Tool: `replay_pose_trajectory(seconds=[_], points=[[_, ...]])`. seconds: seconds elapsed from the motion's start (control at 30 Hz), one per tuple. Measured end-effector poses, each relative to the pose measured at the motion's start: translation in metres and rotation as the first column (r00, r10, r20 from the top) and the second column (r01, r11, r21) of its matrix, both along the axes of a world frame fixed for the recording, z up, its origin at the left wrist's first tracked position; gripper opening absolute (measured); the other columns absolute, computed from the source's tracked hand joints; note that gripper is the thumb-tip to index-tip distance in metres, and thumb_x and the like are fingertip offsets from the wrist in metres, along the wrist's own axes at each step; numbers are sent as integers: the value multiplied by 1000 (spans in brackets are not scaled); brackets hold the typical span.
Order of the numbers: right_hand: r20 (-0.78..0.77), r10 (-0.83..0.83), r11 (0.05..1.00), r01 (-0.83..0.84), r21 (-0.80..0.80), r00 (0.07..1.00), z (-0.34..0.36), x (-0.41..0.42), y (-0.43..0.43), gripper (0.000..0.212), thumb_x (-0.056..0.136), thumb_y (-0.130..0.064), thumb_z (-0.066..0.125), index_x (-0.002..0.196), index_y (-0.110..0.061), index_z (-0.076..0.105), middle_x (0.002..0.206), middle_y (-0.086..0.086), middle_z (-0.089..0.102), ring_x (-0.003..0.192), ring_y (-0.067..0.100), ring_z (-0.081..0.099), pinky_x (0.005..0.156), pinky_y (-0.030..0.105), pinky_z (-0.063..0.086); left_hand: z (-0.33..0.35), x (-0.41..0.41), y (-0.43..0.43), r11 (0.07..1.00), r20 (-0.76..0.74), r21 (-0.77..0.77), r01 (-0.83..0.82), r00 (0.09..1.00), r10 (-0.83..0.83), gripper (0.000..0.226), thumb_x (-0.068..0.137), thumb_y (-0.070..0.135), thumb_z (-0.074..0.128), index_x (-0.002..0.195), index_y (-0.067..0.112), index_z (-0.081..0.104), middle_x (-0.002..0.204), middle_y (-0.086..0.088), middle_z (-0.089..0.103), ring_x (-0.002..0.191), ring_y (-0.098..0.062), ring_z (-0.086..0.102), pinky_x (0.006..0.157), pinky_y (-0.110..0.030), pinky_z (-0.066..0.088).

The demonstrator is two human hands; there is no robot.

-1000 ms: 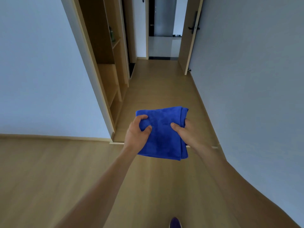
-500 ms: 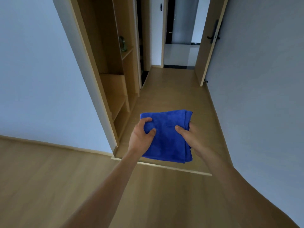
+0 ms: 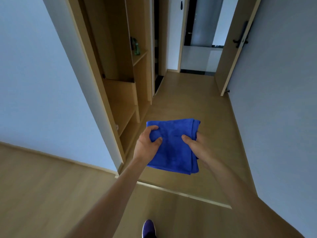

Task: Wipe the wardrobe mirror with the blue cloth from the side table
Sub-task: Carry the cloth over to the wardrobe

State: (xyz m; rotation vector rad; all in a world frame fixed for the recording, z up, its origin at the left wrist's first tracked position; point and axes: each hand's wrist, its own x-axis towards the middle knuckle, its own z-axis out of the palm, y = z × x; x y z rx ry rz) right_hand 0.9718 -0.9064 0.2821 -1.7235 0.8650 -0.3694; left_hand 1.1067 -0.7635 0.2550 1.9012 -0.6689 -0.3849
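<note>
As two hands (image 3: 145,146) (image 3: 196,147) grip, one blue cloth (image 3: 173,152) droops.

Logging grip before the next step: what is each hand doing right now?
Left hand: closed, gripping the left edge of the folded blue cloth.
Right hand: closed, holding the cloth's right edge, thumb on top.

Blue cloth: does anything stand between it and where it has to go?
Nothing visible does. The left hand and right hand hold the folded blue cloth over the wooden corridor floor, which shows no obstacle. No mirror is in view, so the rest cannot be judged.
</note>
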Motion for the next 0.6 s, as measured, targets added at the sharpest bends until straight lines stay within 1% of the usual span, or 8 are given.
replay_pose_trajectory(seconds=[0.17,0.3,0.37,0.47,0.53,0.6], points=[[-39,-64,998,64,-2,997,-3,70,-38,11,96,-29,61,101,-19,61,106,11,71,97,30,69,91,57,54,-4,69,-43,1000,-19,-17,26,999,-27,37,98,25,64,133,32,50,115,19,50,93,2,54,71,-14,44],[-20,-75,997,75,-21,997,1,121,-65,18,96,-30,62,107,-16,63,103,8,72,94,27,69,91,54,55,1,122,-70,999,-7,-33,34,999,-34,38,98,27,65,133,34,51,115,22,49,95,2,53,72,-9,40],[-16,-56,998,55,-43,998,2,145,-75,18,96,-29,62,106,-15,64,101,9,72,92,28,70,89,54,55,4,145,-78,999,0,-30,26,1000,-26,37,98,28,64,131,36,51,110,28,48,92,7,52,69,-7,39],[10,-23,999,23,-41,1000,2,179,-87,17,95,-34,65,105,-21,65,99,2,73,90,21,70,86,47,58,4,177,-88,999,15,-46,16,1000,-15,36,98,28,64,129,38,50,107,35,44,93,13,49,67,-5,39],[31,7,999,-6,-35,999,0,202,-97,16,94,-34,68,104,-23,65,98,-2,74,89,16,71,82,41,59,2,198,-95,999,10,-53,-5,1000,6,37,98,26,64,130,37,50,110,31,46,95,13,49,68,-5,39],[36,33,999,-32,-23,999,-3,223,-110,13,93,-30,69,103,-23,64,98,-2,73,87,13,70,72,31,58,-2,216,-105,998,-3,-46,-31,1000,31,37,98,25,64,132,36,51,115,26,46,96,7,52,70,-7,40]])
